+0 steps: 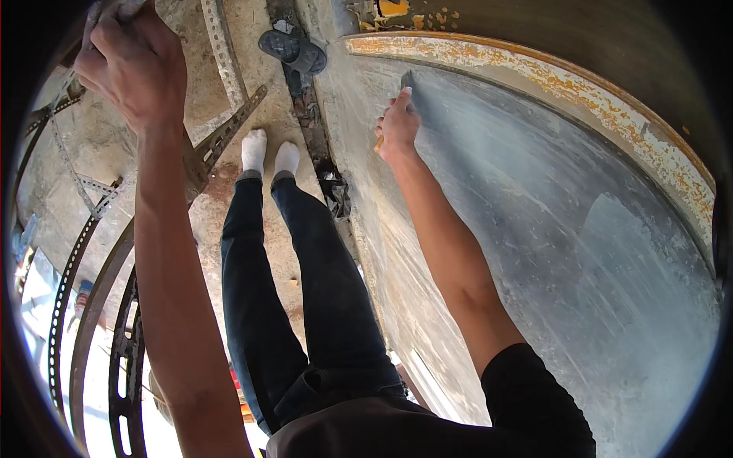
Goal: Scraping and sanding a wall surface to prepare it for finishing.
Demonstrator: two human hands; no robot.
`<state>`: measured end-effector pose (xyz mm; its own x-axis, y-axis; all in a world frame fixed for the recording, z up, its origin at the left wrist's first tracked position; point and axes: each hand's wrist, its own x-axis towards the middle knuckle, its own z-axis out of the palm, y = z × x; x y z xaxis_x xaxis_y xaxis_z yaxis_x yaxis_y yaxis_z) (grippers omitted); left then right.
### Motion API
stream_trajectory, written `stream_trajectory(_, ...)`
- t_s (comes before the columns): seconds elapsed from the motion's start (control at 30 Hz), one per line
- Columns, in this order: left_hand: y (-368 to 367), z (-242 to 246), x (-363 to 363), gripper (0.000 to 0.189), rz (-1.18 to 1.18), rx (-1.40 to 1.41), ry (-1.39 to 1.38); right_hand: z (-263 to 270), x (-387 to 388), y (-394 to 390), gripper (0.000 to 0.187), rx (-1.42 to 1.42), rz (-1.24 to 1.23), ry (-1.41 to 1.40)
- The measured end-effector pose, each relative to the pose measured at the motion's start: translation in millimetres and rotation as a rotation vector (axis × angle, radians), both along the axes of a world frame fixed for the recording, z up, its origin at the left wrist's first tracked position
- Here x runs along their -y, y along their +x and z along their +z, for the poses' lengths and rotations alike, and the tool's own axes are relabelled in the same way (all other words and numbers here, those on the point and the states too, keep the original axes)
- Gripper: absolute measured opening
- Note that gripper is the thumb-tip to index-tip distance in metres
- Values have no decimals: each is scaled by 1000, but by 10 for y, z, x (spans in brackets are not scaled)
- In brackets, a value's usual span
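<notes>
My right hand (399,123) grips a putty knife by its orange-brown handle (378,143). Its metal blade (406,79) meets the grey plastered wall (487,166), close below a curved-looking trim (515,68) with flaking white and orange paint. A paler patch (618,229) shows farther right on the wall. Up at the left edge of the view is my left hand (134,57), raised with its fingers curled. Whether those fingers hold anything is hidden by the hand itself and the dark rim of the picture.
A slotted-angle metal frame (229,129) stands along my left side. My white-socked feet (253,150) are on stained concrete (286,246). Beside them runs a debris-filled channel (312,123) at the wall's foot, with a dark slipper (293,51) partly over it.
</notes>
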<state>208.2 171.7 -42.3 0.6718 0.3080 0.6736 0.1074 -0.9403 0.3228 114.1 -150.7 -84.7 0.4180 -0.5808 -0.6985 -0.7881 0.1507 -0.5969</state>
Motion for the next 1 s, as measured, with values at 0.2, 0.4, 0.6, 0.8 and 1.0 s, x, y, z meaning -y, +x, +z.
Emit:
stream_trajectory(0.2, -72, 82, -93, 30, -74, -71, -100, 180, 12, -356, 45, -45, -60, -2)
stream_trajectory(0.4, -424, 334, 433, 27, -214, -91, -125, 20, 125, -58, 45, -66, -37, 63)
stream_trajectory(0.6, -1258, 432, 675, 33, -520, -337, -496, 81, 105, -446, 43, -89, -133, 97)
stream_trajectory(0.8, -1582, 545, 776, 33, -634, -565, -608, -382, 181, 14, 43, -36, -81, 175)
stream_trajectory(1.0, -1878, 519, 631, 34, -491, -648, -653, -184, 161, -387, 44, -66, -80, 98)
